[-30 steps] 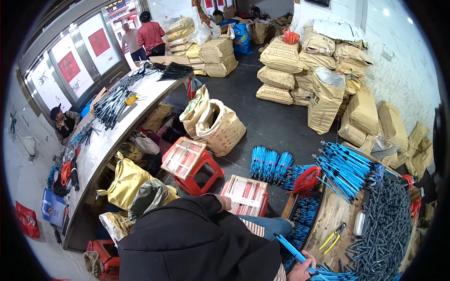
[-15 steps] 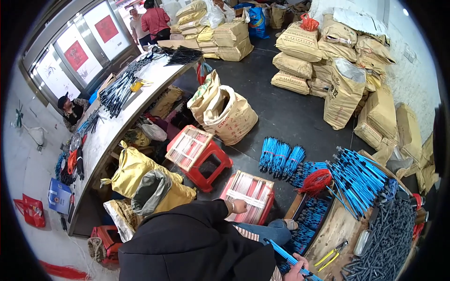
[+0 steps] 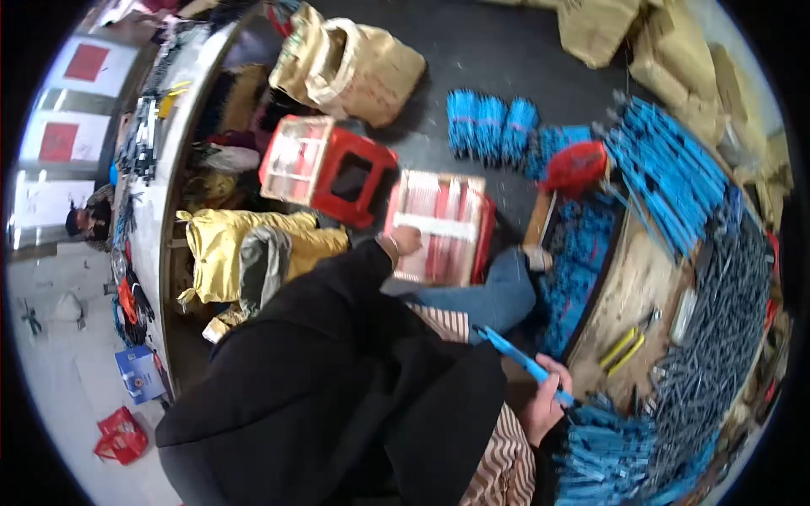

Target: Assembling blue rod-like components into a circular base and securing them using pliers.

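My left hand [image 3: 407,242] is at the left edge of a wooden frame [image 3: 483,202] strung with pale strands, which lies on a red plastic stool [image 3: 488,232]. Its fingers look curled at a white band [image 3: 447,228] running across the strands; blur hides what, if anything, they pinch. Lower right, my right hand [image 3: 544,409] is closed round a few slim blue sticks [image 3: 516,354], which point up and to the left. Just beyond that hand lies a pile of blue sticks [image 3: 612,447] on the wooden bench [image 3: 629,291].
Yellow-handled pliers [image 3: 623,350] and a heap of dark grey small parts [image 3: 717,312] lie on the bench. Blue bundles [image 3: 492,125] stand on the dark floor, near a bunch of red ties [image 3: 574,166]. A second red stool [image 3: 350,173] and yellow sacks [image 3: 224,257] are at left.
My view has tilted and shifted, so the bench and its blue pile show more. My left hand stays at the strung frame; my right hand still grips the blue sticks, now higher in view.
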Available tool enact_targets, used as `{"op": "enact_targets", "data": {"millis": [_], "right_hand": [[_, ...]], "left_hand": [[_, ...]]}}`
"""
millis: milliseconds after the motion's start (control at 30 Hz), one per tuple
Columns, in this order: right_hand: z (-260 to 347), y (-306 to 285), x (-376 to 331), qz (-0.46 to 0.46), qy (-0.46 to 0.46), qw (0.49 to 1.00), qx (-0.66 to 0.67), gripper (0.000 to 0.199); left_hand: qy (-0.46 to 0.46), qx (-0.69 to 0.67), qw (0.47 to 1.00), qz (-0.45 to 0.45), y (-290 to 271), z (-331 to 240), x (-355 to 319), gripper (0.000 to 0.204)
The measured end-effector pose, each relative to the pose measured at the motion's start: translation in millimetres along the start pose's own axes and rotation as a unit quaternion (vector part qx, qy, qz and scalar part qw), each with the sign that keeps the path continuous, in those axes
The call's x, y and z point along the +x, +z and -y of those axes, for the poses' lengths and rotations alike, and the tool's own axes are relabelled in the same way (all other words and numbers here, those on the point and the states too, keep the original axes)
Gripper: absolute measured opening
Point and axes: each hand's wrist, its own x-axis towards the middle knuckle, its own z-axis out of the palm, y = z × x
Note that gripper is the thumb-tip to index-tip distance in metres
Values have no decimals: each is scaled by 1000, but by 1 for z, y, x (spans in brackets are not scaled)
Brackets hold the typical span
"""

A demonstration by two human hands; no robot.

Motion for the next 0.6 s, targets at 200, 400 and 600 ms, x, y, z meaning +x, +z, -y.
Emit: {"op": "enact_targets", "data": {"millis": [200, 400, 600], "right_hand": [[-48, -7, -16, -75, 83, 990, 91, 22], [-70, -6, -21, -127, 146, 969, 151, 23], [-73, -11, -10, -78, 159, 979, 105, 29]], "left_hand": [[124, 123, 984, 28, 4, -43, 74, 49], [177, 241, 951, -79, 3, -167, 118, 76], [330, 393, 845, 151, 68, -169, 76, 73]]}}
